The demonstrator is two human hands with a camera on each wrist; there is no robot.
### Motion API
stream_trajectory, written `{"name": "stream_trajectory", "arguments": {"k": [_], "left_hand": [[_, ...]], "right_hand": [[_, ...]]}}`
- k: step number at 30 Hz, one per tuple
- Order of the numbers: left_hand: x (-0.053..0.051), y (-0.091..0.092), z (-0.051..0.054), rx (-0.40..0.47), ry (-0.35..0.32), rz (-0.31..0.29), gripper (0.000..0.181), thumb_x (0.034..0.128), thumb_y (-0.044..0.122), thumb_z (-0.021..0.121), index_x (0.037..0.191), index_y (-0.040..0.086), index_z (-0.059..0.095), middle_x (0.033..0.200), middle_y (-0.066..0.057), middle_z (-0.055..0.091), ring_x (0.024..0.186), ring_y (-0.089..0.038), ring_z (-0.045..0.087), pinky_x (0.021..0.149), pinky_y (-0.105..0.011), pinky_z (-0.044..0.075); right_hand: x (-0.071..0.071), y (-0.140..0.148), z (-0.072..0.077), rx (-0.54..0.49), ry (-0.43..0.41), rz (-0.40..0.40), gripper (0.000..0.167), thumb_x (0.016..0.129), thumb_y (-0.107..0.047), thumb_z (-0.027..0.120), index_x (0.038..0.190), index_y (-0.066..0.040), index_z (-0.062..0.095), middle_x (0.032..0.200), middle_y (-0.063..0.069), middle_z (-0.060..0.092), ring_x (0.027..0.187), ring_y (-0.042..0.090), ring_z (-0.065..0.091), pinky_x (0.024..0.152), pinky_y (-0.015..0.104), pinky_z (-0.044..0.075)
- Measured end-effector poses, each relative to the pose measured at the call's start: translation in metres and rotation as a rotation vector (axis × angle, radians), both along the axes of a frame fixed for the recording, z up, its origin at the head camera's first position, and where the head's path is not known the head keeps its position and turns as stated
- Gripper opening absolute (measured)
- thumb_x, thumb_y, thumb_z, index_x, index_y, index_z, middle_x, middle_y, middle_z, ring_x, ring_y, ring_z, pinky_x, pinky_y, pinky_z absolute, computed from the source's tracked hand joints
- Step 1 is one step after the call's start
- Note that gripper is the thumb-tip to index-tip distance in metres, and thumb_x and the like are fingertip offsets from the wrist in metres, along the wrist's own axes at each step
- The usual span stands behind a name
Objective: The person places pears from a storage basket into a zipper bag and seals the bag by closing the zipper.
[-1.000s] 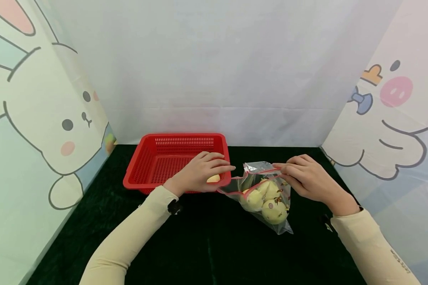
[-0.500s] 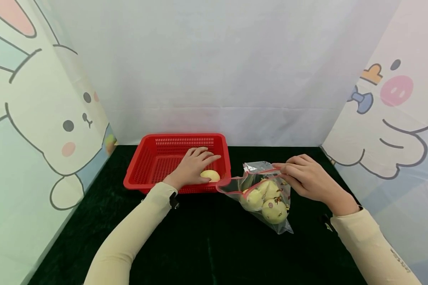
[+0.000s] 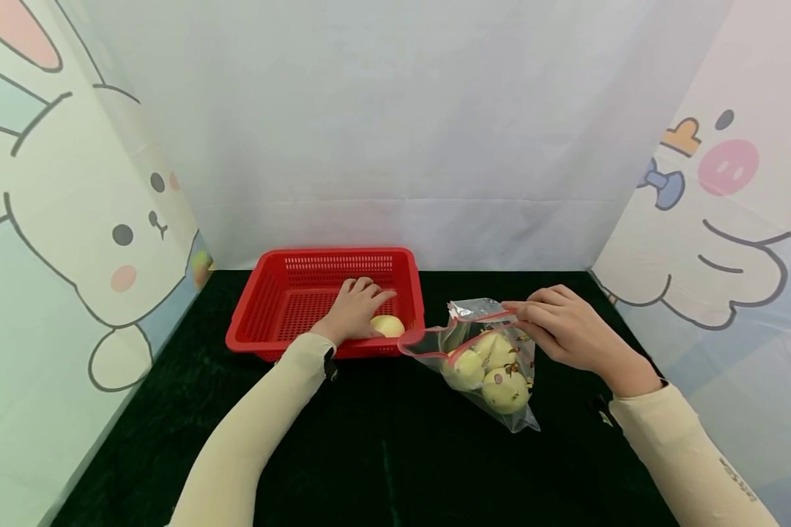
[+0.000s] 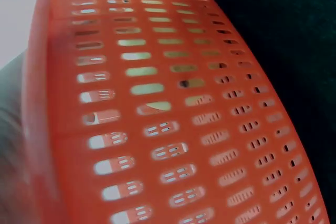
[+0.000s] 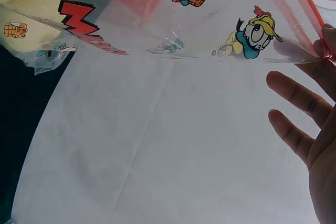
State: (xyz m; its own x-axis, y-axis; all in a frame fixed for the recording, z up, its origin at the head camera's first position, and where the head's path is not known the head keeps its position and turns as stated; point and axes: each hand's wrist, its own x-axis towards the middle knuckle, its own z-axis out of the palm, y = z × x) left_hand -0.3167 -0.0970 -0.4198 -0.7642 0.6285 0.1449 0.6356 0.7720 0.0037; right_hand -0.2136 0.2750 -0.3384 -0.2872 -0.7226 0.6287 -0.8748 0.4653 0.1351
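My left hand (image 3: 352, 313) reaches into a red slotted plastic basket (image 3: 257, 345), over its near side. Its fingers are spread, and beside the thumb lies a pale yellow round fruit (image 3: 389, 326); whether they touch is unclear. In the left wrist view, part of that pale fruit (image 4: 147, 88) shows through the slots of the basket wall. My right hand (image 3: 576, 337) pinches the red zip edge of a clear zip bag (image 3: 521, 421). Several pale yellow-green fruits (image 3: 504, 391) sit inside the bag, whose mouth gapes toward the basket. Cartoon prints mark the bag (image 5: 157, 30) in the right wrist view.
Dark green cloth (image 3: 343, 454) covers the table. A pale curtain (image 3: 402, 132) hangs behind it, and cartoon-printed panels (image 3: 59, 241) flank both sides. The basket's right rim stands close beside the bag's mouth.
My left hand has moved left from above the basket's right rim, deeper into the basket, uncovering more of the fruit there. My right hand and the bag have stayed nearly still.
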Motion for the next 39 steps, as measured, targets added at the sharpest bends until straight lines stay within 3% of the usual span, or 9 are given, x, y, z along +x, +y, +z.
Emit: {"name": "stream_trajectory", "arguments": {"k": [5, 11, 21, 33, 39], "left_hand": [[-0.002, 0.001, -0.002, -0.045, -0.051, 0.026, 0.076, 0.0811, 0.052, 0.077, 0.145, 0.020, 0.053, 0.134, -0.008, 0.057, 0.132, -0.034, 0.035, 0.108, -0.057, 0.025], [-0.002, 0.002, -0.006, -0.110, -0.063, 0.030, 0.063, 0.0865, 0.053, 0.071, 0.141, 0.024, 0.058, 0.134, -0.008, 0.058, 0.128, -0.034, 0.038, 0.103, -0.056, 0.029], [-0.003, -0.001, -0.017, -0.036, -0.102, 0.046, 0.059, 0.0900, 0.047, 0.070, 0.141, 0.020, 0.058, 0.129, -0.009, 0.064, 0.117, -0.033, 0.048, 0.099, -0.055, 0.035], [-0.007, -0.001, -0.020, -0.043, -0.028, -0.020, 0.057, 0.0871, 0.044, 0.074, 0.135, 0.015, 0.063, 0.119, -0.010, 0.068, 0.107, -0.030, 0.051, 0.094, -0.052, 0.039], [-0.008, -0.002, -0.018, -0.033, -0.055, 0.040, 0.060, 0.0848, 0.045, 0.074, 0.135, 0.016, 0.061, 0.117, -0.013, 0.065, 0.110, -0.032, 0.050, 0.094, -0.056, 0.038]], "right_hand": [[0.000, -0.001, 0.000, -0.007, -0.001, 0.008, 0.038, 0.108, -0.033, 0.042, 0.091, -0.011, 0.066, 0.088, 0.005, 0.065, 0.083, 0.024, 0.060, 0.082, 0.037, 0.040], [0.000, -0.001, 0.000, -0.005, -0.014, 0.006, 0.038, 0.108, -0.034, 0.041, 0.092, -0.011, 0.067, 0.088, 0.004, 0.066, 0.084, 0.023, 0.060, 0.082, 0.037, 0.041], [0.002, -0.003, 0.001, -0.005, -0.012, 0.009, 0.038, 0.108, -0.034, 0.040, 0.092, -0.012, 0.066, 0.090, 0.003, 0.067, 0.084, 0.023, 0.060, 0.081, 0.038, 0.042], [0.002, -0.003, -0.001, 0.008, -0.041, 0.001, 0.039, 0.108, -0.034, 0.040, 0.091, -0.011, 0.066, 0.094, 0.003, 0.070, 0.085, 0.023, 0.060, 0.083, 0.036, 0.041], [0.002, -0.004, 0.000, -0.005, -0.024, 0.012, 0.038, 0.108, -0.034, 0.041, 0.090, -0.011, 0.066, 0.089, 0.003, 0.067, 0.084, 0.023, 0.060, 0.082, 0.037, 0.041]]}}
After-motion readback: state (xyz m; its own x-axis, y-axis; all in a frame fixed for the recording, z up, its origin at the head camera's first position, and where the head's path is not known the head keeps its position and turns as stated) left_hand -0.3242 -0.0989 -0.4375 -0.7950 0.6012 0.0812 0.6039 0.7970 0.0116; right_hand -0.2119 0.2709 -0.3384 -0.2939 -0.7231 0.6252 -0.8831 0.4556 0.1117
